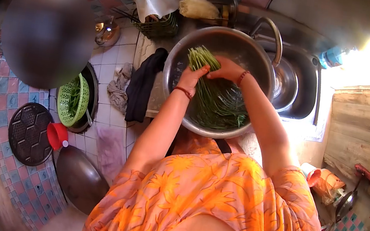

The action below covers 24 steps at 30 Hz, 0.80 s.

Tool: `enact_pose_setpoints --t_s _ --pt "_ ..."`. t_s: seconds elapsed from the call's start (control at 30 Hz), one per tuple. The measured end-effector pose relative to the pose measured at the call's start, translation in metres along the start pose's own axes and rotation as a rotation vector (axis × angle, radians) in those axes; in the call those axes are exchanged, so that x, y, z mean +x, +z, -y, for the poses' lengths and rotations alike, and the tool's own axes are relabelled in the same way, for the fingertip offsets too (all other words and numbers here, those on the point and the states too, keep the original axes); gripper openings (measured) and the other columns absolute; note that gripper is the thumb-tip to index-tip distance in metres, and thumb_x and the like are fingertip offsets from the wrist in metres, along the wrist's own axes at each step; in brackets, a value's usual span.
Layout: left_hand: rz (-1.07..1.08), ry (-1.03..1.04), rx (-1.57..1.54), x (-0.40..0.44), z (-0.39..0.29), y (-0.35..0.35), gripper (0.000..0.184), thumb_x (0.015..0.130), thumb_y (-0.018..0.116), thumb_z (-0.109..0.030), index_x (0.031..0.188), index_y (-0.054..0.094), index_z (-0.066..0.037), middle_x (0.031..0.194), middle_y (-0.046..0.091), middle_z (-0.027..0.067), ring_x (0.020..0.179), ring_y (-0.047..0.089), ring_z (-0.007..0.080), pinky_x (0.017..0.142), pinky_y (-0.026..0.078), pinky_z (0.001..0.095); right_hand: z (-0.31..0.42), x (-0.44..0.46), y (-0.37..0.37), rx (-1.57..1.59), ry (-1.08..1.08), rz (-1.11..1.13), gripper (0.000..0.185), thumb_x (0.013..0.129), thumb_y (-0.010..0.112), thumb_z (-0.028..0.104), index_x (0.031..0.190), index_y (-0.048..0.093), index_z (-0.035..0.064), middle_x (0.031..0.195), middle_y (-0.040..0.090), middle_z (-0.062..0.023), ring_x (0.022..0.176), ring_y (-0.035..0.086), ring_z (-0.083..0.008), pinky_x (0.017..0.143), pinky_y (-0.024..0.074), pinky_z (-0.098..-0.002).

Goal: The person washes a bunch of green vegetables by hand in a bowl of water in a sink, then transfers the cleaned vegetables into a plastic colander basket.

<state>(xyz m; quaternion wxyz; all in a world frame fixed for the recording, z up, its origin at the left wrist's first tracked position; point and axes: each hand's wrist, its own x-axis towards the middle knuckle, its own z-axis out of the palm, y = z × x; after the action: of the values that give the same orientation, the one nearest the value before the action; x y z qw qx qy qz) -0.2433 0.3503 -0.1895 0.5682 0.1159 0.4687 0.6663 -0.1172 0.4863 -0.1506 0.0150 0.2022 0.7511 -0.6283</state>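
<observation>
A bunch of long, thin green stems, like garlic chives, lies slantwise in a large metal basin. The pale cut ends point up toward the far left, and the darker leafy ends trail in water at the basin's near side. My left hand is closed around the bunch from the left, just below the stem ends. From the right, my right hand curls over the same bunch; its fingertips are partly hidden by the stems.
Right of the basin is a sink with a curved faucet and a metal bowl. A dark cloth hangs at the left. Farther left, a green colander holds more greens, near a red cup. A dark wire basket stands behind.
</observation>
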Motion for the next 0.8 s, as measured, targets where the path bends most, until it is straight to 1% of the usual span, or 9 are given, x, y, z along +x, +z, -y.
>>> enact_pose_setpoints --t_s 0.03,0.17,0.23,0.33,0.47,0.53,0.6,0.63,0.8 --pt "0.041 0.029 0.012 -0.012 -0.009 0.01 0.042 0.078 0.073 -0.01 0.116 0.056 -0.007 0.105 0.061 0.0035 0.096 0.059 0.0176 0.084 0.047 0.0333 0.008 -0.008 0.001 0.006 -0.056 -0.011 0.065 0.067 0.077 0.018 0.124 0.05 0.0017 0.114 0.059 -0.0113 0.107 0.052 -0.0193 0.094 0.0403 -0.0317" --pt "0.117 0.204 0.043 -0.051 -0.038 0.046 0.052 0.073 0.077 -0.007 0.119 0.053 -0.006 0.11 0.059 0.0025 0.099 0.056 0.0151 0.086 0.044 0.0289 0.051 -0.045 0.007 0.023 -0.202 -0.101 0.065 0.068 0.074 0.007 0.126 0.047 0.0027 0.115 0.058 -0.0074 0.107 0.051 -0.0157 0.094 0.0403 -0.0295" --pt "0.184 0.249 0.097 -0.069 -0.062 0.064 0.045 0.074 0.075 -0.005 0.115 0.055 -0.005 0.108 0.06 0.0024 0.097 0.057 0.0143 0.085 0.045 0.0279 0.085 -0.067 0.008 0.112 -0.226 -0.122 0.067 0.069 0.072 0.0 0.129 0.043 0.0035 0.115 0.056 -0.0047 0.107 0.05 -0.0128 0.094 0.0405 -0.0274" --pt "0.295 0.367 0.211 -0.09 -0.104 0.094 0.042 0.076 0.073 -0.003 0.114 0.056 -0.004 0.107 0.061 0.003 0.096 0.058 0.0139 0.083 0.047 0.0272 0.118 -0.081 -0.006 0.058 -0.447 -0.113 0.065 0.072 0.073 0.003 0.13 0.043 0.0045 0.117 0.054 -0.0034 0.111 0.047 -0.0122 0.097 0.0382 -0.0284" --pt "0.353 0.479 0.238 -0.123 -0.162 0.137 0.034 0.076 0.072 -0.002 0.108 0.06 -0.003 0.101 0.063 0.0038 0.094 0.059 0.0149 0.083 0.048 0.0269 0.189 -0.107 -0.016 -0.016 -0.696 -0.214 0.056 0.078 0.072 0.012 0.127 0.047 0.0039 0.111 0.058 -0.0029 0.105 0.05 -0.0104 0.093 0.0405 -0.0271" --pt "0.306 0.574 0.295 -0.139 -0.181 0.156 0.032 0.076 0.074 -0.007 0.105 0.062 -0.003 0.099 0.064 0.0035 0.093 0.06 0.0148 0.083 0.048 0.0277 0.226 -0.115 -0.027 -0.071 -0.773 -0.139 0.066 0.078 0.071 0.003 0.135 0.036 0.0001 0.123 0.052 -0.0089 0.114 0.048 -0.0155 0.097 0.0401 -0.0312" --pt "0.251 0.639 0.332 -0.149 -0.198 0.169 0.034 0.075 0.076 -0.012 0.106 0.063 -0.005 0.099 0.065 0.0025 0.092 0.06 0.0141 0.083 0.047 0.0282 0.252 -0.126 -0.033 -0.133 -0.779 -0.144 0.063 0.078 0.07 0.004 0.132 0.038 0.0001 0.119 0.054 -0.0079 0.109 0.05 -0.0148 0.095 0.0418 -0.0309" --pt "0.372 0.593 0.341 -0.153 -0.211 0.175 0.03 0.079 0.07 -0.008 0.107 0.06 -0.003 0.099 0.064 0.0039 0.088 0.061 0.0138 0.079 0.049 0.0278 0.261 -0.131 -0.035 -0.163 -0.779 -0.146 0.062 0.078 0.07 0.004 0.131 0.04 0.0 0.117 0.056 -0.0075 0.107 0.051 -0.0144 0.093 0.0427 -0.0308" --pt "0.383 0.634 0.2 -0.175 -0.214 0.201 0.03 0.08 0.069 -0.008 0.109 0.06 -0.003 0.1 0.064 0.0035 0.089 0.06 0.0133 0.08 0.048 0.027 0.278 -0.14 -0.034 -0.058 -0.708 -0.106 0.058 0.077 0.073 0.007 0.127 0.044 -0.0003 0.112 0.057 -0.0066 0.103 0.052 -0.0134 0.091 0.0439 -0.03"
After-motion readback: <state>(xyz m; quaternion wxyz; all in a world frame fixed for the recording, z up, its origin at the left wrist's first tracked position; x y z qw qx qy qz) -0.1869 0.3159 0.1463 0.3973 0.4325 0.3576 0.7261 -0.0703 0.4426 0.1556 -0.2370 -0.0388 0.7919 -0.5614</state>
